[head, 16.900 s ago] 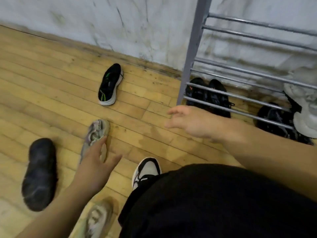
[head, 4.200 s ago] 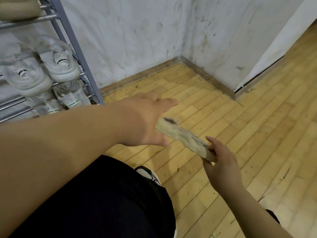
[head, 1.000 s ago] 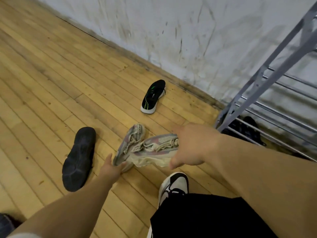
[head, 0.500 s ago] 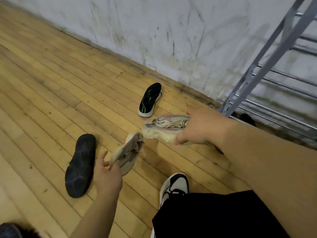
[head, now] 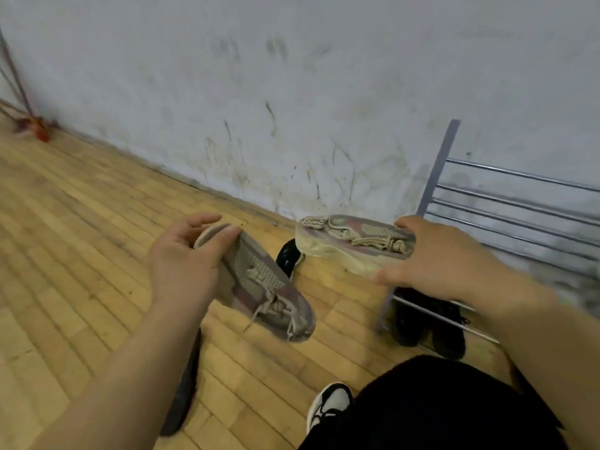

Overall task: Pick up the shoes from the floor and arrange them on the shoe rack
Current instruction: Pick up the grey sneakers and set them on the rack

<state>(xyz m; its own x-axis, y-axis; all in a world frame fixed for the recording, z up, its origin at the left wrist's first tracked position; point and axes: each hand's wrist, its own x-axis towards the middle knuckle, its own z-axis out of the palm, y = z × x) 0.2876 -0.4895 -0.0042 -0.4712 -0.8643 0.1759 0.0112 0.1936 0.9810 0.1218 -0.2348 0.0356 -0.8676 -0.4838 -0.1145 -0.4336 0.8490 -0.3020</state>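
Observation:
My left hand [head: 185, 264] grips the heel of a worn grey-pink sneaker [head: 269, 287], which hangs toe-down above the wooden floor. My right hand [head: 444, 264] holds the matching sneaker [head: 350, 245] by its toe end, lying level with its heel pointing left. The grey metal shoe rack [head: 435, 177] stands at the right against the wall, just behind my right hand. A pair of black shoes [head: 428, 323] sits on its lowest bars. A black shoe [head: 287, 258] lies on the floor behind the two held sneakers, partly hidden.
A dark upturned shoe [head: 183, 384] lies on the floor under my left forearm. My own black-and-white shoe [head: 328, 404] and dark trouser leg fill the lower right. A scuffed white wall runs behind. Something red [head: 35, 128] rests at the far left corner.
Both hands have risen with a sneaker each. The left sneaker has come off the floor and the view has swung up toward the wall and rack.

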